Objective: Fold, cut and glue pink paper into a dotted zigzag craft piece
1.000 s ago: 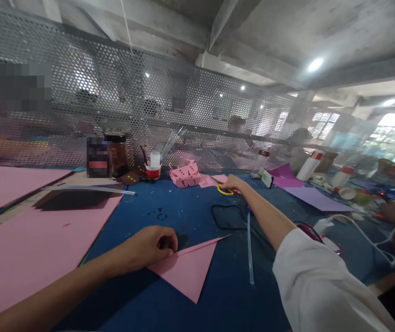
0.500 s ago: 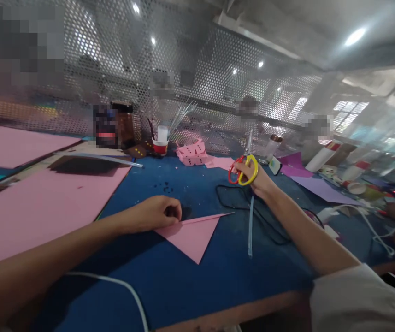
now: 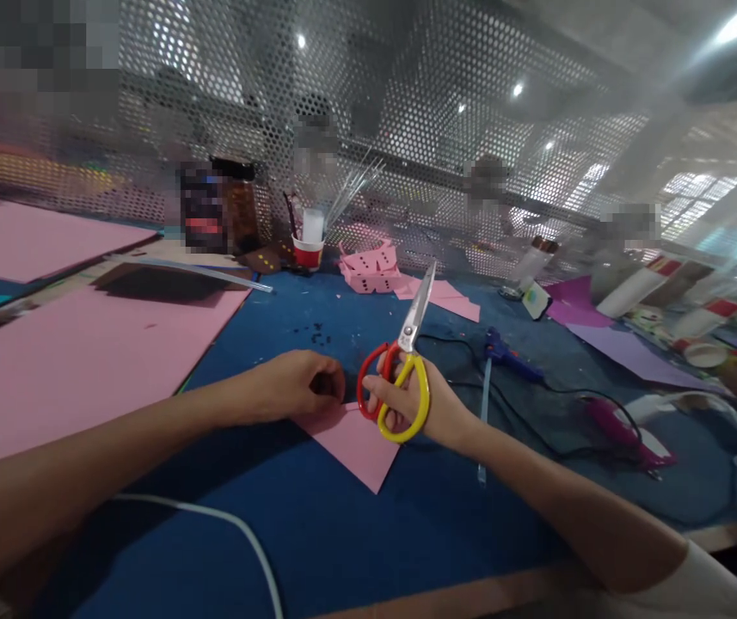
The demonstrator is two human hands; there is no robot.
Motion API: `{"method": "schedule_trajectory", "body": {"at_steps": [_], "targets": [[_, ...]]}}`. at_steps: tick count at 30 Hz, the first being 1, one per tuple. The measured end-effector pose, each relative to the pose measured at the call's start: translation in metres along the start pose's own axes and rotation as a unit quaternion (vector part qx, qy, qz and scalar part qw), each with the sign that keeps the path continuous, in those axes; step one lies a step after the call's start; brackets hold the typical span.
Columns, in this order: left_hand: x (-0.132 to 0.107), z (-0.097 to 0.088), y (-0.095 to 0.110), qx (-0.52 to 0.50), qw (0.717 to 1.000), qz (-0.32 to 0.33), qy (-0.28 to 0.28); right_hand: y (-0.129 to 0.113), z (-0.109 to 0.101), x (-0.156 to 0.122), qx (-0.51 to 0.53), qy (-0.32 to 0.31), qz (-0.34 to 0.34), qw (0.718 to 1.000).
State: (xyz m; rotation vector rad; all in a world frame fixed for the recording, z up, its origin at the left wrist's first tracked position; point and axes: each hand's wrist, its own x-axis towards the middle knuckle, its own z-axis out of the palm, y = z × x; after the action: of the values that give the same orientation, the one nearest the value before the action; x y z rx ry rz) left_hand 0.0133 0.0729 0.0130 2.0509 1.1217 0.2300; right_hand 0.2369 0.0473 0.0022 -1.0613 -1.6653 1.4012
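Observation:
A folded pink paper point(image 3: 368, 460) lies on the blue tabletop, one corner pointing towards me. My left hand point(image 3: 307, 383) is closed, thumb and finger together at the paper's upper left edge. In my right hand point(image 3: 429, 400) is a pair of scissors point(image 3: 408, 331) with one red and one yellow handle. Their blades are together and point up and away from me. The scissors and right hand hover over the paper's right part and hide it.
Large pink sheets point(image 3: 84, 370) cover the left side. At the back stand pink dotted paper pieces point(image 3: 371, 268) and a red-and-white cup point(image 3: 308, 254). To the right lie a blue glue gun point(image 3: 513, 357), its dark cable, a glue stick point(image 3: 485, 421) and purple paper point(image 3: 632, 348).
My right hand has brought the scissors left and nearer, from the back of the table to over the folded paper. The glue gun now shows. My left hand stays at the paper's edge.

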Motion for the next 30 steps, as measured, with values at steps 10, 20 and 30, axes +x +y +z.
{"method": "schedule_trajectory", "body": {"at_steps": [10, 20, 30], "targets": [[0.003, 0.001, -0.001, -0.012, 1.000, 0.002, -0.002, 0.006, 0.005, 0.003, -0.005, 0.029, -0.003, 1.000], [0.000, 0.000, 0.002, 0.003, 1.000, -0.006, 0.006, 0.010, -0.002, 0.002, -0.042, 0.041, 0.000, 0.998], [0.002, 0.003, -0.008, -0.012, 1.000, 0.017, 0.006, 0.010, -0.016, -0.003, -0.097, 0.066, -0.008, 0.993]]}}
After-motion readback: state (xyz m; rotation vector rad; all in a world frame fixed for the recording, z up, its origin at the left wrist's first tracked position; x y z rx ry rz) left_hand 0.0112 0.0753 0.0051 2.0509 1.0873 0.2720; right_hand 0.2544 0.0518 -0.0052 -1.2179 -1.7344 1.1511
